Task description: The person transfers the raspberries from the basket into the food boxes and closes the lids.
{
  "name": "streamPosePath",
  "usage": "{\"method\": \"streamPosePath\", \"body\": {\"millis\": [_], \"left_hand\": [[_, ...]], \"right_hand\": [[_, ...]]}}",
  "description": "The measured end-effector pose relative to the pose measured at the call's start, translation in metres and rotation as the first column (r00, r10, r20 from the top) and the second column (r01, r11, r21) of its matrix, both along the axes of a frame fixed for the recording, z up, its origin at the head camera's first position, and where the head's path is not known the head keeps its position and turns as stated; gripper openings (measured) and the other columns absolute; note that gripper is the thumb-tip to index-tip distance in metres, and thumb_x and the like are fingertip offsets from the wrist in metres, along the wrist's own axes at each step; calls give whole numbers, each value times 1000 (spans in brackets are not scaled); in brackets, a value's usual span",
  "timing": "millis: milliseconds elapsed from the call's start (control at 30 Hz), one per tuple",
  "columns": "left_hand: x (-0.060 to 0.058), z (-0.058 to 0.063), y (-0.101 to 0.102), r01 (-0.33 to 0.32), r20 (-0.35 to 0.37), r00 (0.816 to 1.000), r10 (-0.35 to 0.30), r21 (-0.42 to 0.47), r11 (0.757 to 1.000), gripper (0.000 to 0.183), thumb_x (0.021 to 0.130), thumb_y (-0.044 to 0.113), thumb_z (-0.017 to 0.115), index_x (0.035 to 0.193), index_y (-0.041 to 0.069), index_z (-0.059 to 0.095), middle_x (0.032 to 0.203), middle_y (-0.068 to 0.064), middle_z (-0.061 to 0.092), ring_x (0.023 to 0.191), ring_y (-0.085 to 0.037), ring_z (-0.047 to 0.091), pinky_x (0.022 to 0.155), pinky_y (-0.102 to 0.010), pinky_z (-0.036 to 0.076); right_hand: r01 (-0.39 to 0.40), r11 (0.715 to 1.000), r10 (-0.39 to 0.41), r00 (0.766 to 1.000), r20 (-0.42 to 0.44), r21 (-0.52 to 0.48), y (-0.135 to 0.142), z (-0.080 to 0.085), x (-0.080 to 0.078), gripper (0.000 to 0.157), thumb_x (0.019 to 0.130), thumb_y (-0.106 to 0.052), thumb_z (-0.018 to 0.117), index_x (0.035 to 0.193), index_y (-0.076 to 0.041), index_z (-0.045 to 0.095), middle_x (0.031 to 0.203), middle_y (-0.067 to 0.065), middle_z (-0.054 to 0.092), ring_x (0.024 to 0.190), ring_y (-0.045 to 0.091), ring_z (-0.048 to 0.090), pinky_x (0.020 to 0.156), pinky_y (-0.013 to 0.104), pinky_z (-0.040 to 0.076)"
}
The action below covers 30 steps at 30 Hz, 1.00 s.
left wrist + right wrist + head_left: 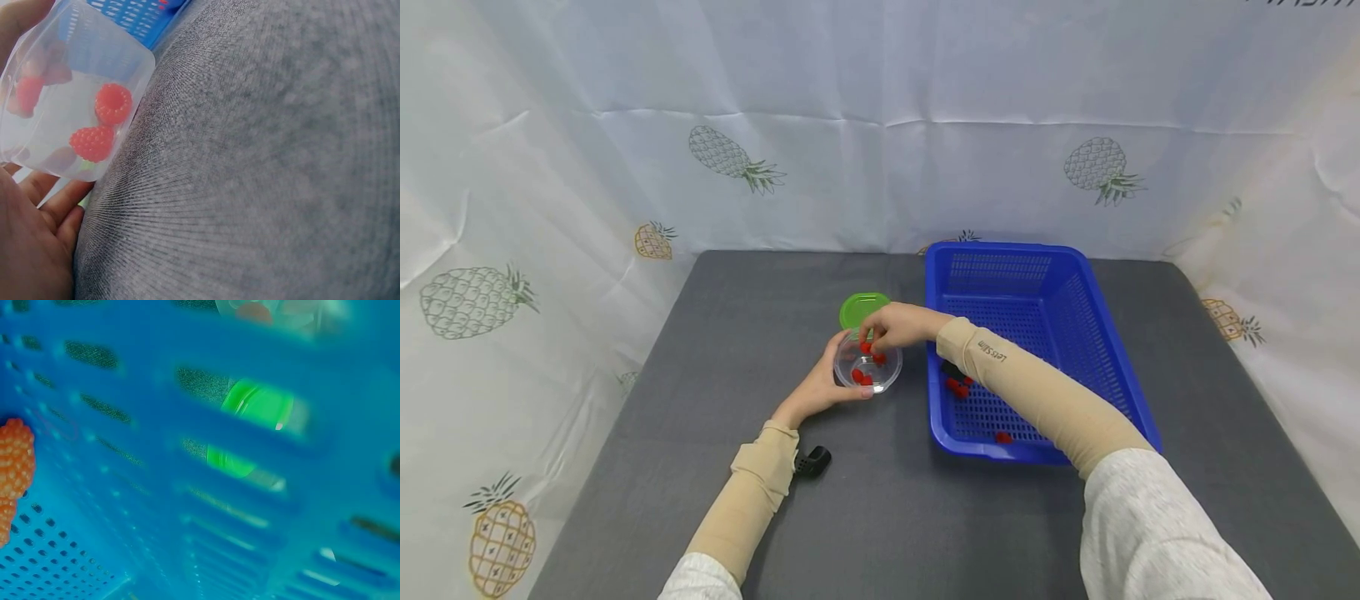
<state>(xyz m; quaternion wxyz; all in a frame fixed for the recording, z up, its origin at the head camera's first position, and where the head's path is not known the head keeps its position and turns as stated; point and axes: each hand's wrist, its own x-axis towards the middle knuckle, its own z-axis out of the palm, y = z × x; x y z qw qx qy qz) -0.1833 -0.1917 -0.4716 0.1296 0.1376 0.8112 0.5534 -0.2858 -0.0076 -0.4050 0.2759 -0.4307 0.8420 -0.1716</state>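
Observation:
My left hand [817, 390] holds a clear plastic container [891, 377] on the dark table, thumb at its near side and fingers round the far side. Two raspberries [113, 104] lie at its bottom in the left wrist view. Over the container's mouth is my right hand [898, 325], its fingertips reaching inside and pinching a raspberry [866, 347]; another red berry [879, 359] shows just below the fingers. Through the cloudy wall, the left wrist view shows those fingertips and red fruit [29, 94] blurred. Behind the container lies a round green lid [857, 309].
On the right stands a blue slotted basket [1116, 367], my right forearm crossing above it. Several raspberries [958, 388] lie by its left wall, and another [1003, 437] near its front. A black band [813, 461] sits at my left wrist. Patterned white cloth [880, 183] hangs behind.

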Motion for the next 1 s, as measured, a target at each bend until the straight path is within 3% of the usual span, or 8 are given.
{"method": "streamPosePath", "body": {"millis": [567,1000], "left_hand": [[0,2,2,-10,17,1000,10,2,1000,103,74,20,78,149,15,7,150,-15,24,138,-32,27,112,-52,23],[-1,-1,1,-10,23,1000,9,17,1000,104,74,19,78,149,14,7,150,-16,25,137,-32,28,112,-52,23]], "right_hand": [[-57,996,57,998,-4,63,-1,4,5,23,89,-20,62,112,-14,63,93,2,73,88,18,68,69,23,48],[-51,995,54,998,-30,90,-2,1,6,22,89,-22,62,110,-15,65,94,-4,71,84,11,65,72,25,49]]}}
